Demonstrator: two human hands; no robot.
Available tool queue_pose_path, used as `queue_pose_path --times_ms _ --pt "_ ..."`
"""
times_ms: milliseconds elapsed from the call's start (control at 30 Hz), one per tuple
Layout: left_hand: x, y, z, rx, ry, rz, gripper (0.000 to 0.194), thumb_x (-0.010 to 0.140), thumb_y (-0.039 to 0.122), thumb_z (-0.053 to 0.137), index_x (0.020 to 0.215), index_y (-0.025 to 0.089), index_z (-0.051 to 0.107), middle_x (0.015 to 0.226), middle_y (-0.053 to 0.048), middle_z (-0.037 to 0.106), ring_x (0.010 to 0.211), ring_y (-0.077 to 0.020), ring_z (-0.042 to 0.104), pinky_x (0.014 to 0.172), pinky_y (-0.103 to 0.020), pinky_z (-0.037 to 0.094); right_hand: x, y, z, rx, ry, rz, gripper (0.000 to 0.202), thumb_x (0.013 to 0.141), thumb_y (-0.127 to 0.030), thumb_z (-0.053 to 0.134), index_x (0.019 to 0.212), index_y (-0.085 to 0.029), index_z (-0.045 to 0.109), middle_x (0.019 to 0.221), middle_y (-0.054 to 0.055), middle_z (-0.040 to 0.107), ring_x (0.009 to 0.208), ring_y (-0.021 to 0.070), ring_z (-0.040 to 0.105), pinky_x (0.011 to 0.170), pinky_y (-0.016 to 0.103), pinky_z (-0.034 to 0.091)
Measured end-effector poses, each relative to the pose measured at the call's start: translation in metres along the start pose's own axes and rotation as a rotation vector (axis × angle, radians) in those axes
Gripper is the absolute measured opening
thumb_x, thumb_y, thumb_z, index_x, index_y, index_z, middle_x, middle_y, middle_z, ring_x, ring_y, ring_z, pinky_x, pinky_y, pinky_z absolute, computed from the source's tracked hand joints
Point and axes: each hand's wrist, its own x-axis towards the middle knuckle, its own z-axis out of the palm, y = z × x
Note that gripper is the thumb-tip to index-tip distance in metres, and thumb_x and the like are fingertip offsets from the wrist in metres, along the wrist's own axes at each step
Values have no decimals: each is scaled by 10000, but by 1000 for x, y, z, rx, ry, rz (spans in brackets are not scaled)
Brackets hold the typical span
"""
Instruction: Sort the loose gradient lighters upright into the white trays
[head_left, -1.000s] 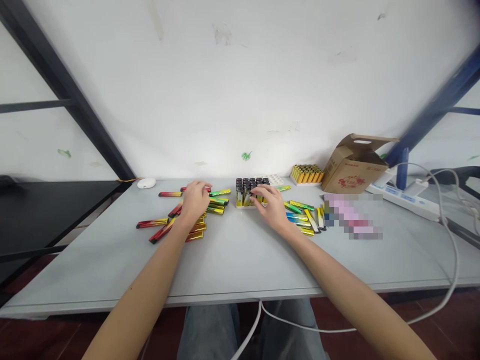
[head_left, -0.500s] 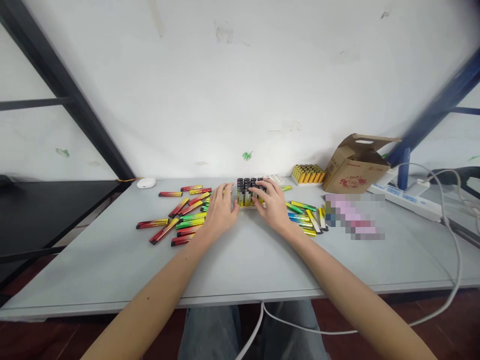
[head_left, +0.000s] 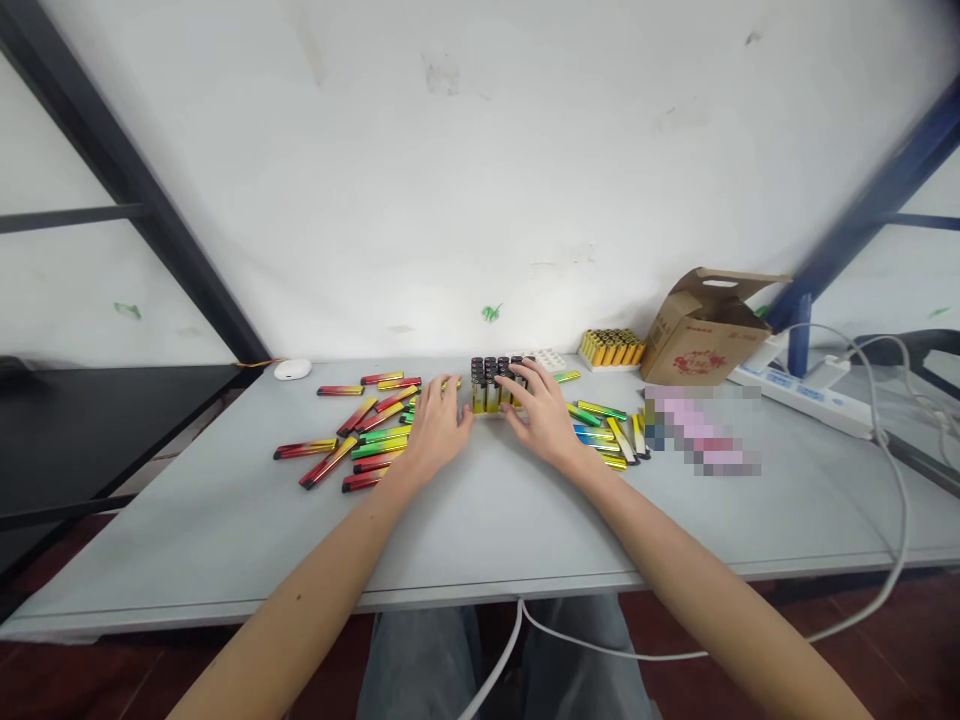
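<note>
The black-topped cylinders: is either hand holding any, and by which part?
It cannot be told. The right hand partly hides the black-topped cylinders, but no grip is clear; the left hand is beside them, with no grip visible.

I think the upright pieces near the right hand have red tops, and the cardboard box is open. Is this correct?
Not quite: the upright pieces near the right hand have black tops, as the head view shows. The cardboard box is indeed open.

Left hand [head_left: 441, 425], bare; left forearm [head_left: 330, 590] behind it, bare, one small round spot [head_left: 298, 597]. Right hand [head_left: 546, 418], bare; right forearm [head_left: 675, 560] behind it, bare. Jeans [head_left: 415, 665], faded blue-grey, below both hands.
</note>
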Motion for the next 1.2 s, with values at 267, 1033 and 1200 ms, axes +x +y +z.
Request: queue_pose_path --times_ms 267,1033,1200 --pt "4 -5 -6 3 9 -46 385 856 227 489 1239 191 505 1229 -141 523 1172 -316 496 1008 -495 413 -19 51 -53 45 -92 242 305 895 -340 493 1130 -205 632 1182 100 645 1137 264 578 982 439 452" --pt "10 -6 -20 -34 -63 -114 363 887 244 469 1244 192 507 1215 -116 559 1162 -295 513 977 -449 418 -56 66 -102 -440 -689 866 450 861 -564 451 1026 -188 635 999 141 691 920 313 657 631 354 430" --pt "10 -8 -18 -57 -47 -109 304 879 235 486 1173 201 554 1200 -111 556 1160 -285 521 984 -440 418 -50 71 -97 -407 -692 900 440 833 -575 467 966 -201 658 940 132 698 889 307 654 604 336 411"
